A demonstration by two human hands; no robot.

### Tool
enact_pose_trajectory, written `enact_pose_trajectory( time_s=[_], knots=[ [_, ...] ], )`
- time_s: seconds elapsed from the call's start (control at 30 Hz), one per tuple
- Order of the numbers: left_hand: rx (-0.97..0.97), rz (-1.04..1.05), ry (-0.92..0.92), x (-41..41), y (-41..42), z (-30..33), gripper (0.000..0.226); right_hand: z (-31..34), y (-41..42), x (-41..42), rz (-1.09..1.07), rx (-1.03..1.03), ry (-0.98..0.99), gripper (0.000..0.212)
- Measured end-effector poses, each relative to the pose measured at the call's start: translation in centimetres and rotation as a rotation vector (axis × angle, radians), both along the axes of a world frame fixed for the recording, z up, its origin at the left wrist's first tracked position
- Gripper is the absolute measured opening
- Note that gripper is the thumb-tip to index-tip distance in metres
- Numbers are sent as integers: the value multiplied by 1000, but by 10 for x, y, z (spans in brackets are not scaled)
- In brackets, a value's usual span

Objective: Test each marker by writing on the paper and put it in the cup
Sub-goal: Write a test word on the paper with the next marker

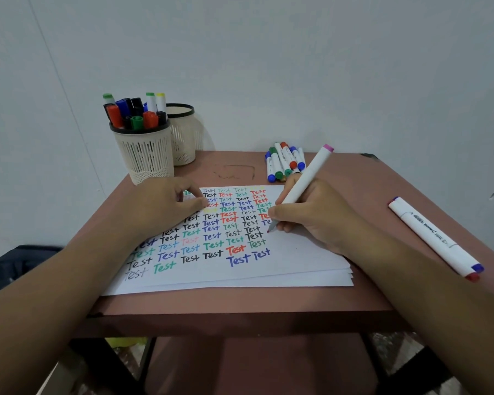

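- While my right hand [311, 215] pinches the marker [304, 181] near its lower end, the red tip touches the paper [283, 260] at the right end of the rows of "Test".
- Its long axis runs tilted: tip down and toward me on the left, pink-capped end up, away and to the right.
- My right grip is curled tight round the barrel, thumb and fingers closed on it.
- My left hand [166, 203] rests on the paper's upper left, fingers loosely curled with the thumb meeting a fingertip; whether that grip holds anything I cannot tell.
- Back left on the worktop [240, 303] stands a cup [146, 155] full of markers, a second cup [184, 132] just behind it.
- More markers [285, 162] lie bunched at the far edge.
- Two markers [437, 238] lie together at my right, pointing diagonally.
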State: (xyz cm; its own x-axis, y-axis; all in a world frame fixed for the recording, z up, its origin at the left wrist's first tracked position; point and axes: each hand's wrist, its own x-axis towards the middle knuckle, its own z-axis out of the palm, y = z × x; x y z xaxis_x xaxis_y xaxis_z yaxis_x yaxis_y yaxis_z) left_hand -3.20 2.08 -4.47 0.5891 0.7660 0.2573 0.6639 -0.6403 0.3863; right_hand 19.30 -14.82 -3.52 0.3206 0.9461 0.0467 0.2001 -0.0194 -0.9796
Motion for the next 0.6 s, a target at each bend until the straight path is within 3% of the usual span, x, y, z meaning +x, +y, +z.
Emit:
enact_pose_trajectory(
  time_s=[0.6],
  knots=[
    [-14, -12, -23, 0, 1, -1, 21, -3, 3, 0, -8, 28, -24, 26]
  ],
)
